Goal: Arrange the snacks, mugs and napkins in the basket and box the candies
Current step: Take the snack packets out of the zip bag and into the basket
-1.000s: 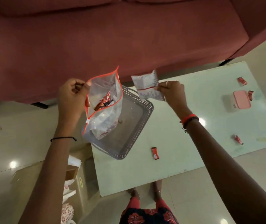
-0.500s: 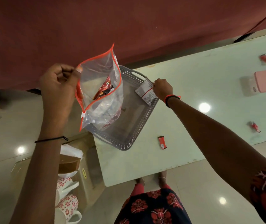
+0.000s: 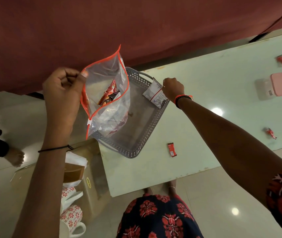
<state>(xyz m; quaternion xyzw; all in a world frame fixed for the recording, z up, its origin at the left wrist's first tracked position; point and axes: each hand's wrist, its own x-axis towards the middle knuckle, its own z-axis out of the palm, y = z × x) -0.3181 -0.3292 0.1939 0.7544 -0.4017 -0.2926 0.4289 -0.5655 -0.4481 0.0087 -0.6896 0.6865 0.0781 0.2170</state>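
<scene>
Grey perforated plastic basket [image 3: 133, 148] is sitting at the pale table's [image 3: 205, 93] near-left corner, and the right hand [image 3: 172, 86] is pinching a white snack packet [image 3: 155, 93] at its right rim. The left hand [image 3: 63, 93] is gripping a clear red-edged zip bag [image 3: 106, 93] of snacks, gaping open above. If tilting, the bag risks spilling; the packet may be catching the rim. Open tabletop is lying rightward.
</scene>
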